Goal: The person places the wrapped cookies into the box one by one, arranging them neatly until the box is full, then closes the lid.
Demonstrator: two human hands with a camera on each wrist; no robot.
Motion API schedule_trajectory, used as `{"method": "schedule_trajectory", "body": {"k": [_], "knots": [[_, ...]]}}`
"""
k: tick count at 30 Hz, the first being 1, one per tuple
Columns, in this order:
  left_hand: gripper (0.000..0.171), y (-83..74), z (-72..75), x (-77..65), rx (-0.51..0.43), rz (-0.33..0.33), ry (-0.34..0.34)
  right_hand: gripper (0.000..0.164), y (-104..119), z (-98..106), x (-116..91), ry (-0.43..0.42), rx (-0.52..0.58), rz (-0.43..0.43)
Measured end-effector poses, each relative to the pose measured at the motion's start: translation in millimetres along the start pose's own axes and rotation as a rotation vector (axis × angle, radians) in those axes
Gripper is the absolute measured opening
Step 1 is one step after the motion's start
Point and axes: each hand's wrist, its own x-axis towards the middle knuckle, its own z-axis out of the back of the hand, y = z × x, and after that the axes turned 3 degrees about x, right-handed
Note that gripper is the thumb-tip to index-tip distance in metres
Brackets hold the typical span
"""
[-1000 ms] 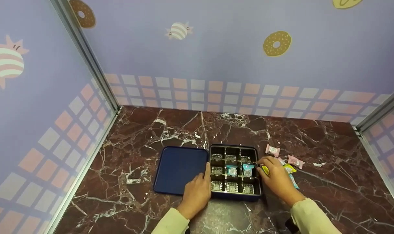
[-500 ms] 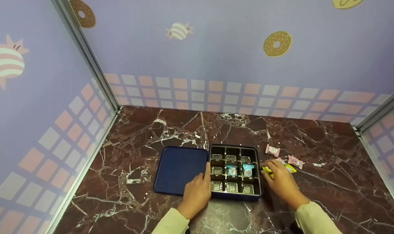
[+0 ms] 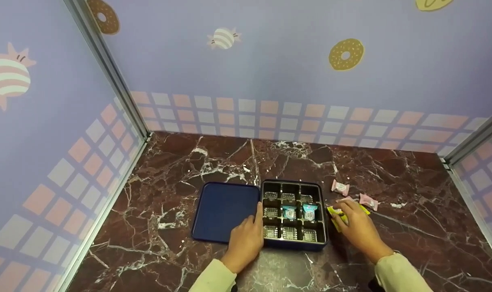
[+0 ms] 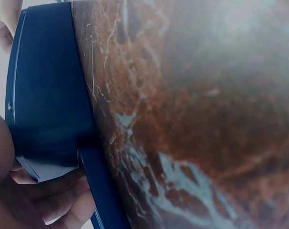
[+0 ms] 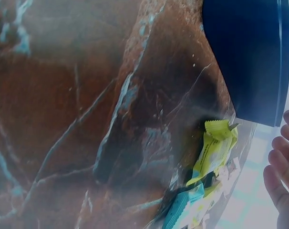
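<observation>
A navy blue box [image 3: 293, 244] with a divided black tray stands on the marble-patterned surface. Two blue-wrapped candies [image 3: 289, 213] sit in its middle row, in the centre and right compartments. My left hand [image 3: 248, 239] holds the near left corner, index finger straight along the left rim; in the left wrist view the other fingers bend against the box's side. My right hand [image 3: 361, 231] hovers over loose candies right of the box, its fingers loosely bent. Beneath it lie a yellow-wrapped candy [image 5: 213, 148] and a blue-wrapped candy [image 5: 182, 210], apart from the fingers in the right wrist view.
The navy lid [image 3: 225, 213] lies flat against the box's left side. Pink-wrapped candies [image 3: 340, 187] are scattered on the right, one partly behind my right hand. Purple printed wall panels [image 3: 270, 73] enclose the surface at the back and sides.
My right hand has drawn back rightward from the box's right edge to above the loose candies, uncovering more of the yellow one. My left hand and the box have stayed put.
</observation>
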Motion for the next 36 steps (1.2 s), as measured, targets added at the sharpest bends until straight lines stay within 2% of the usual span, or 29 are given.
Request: {"method": "schedule_trajectory", "body": {"k": [6,26,32,36], "knots": [[0.056,0.5,0.3,-0.2,-0.01,0.0,0.012,0.019,-6,5,-4,0.012,-0.003,-0.037],[0.061,-0.5,1.3,0.1,-0.019,0.009,0.064,0.021,-25,13,-24,0.003,-0.039,-0.068],[0.057,-0.6,0.4,0.6,-0.006,0.005,0.017,0.022,-30,16,-28,0.037,-0.059,-0.089],[0.056,-0.5,-0.3,-0.7,-0.006,0.006,0.002,0.03,-33,20,-31,0.107,-0.069,-0.11]]}}
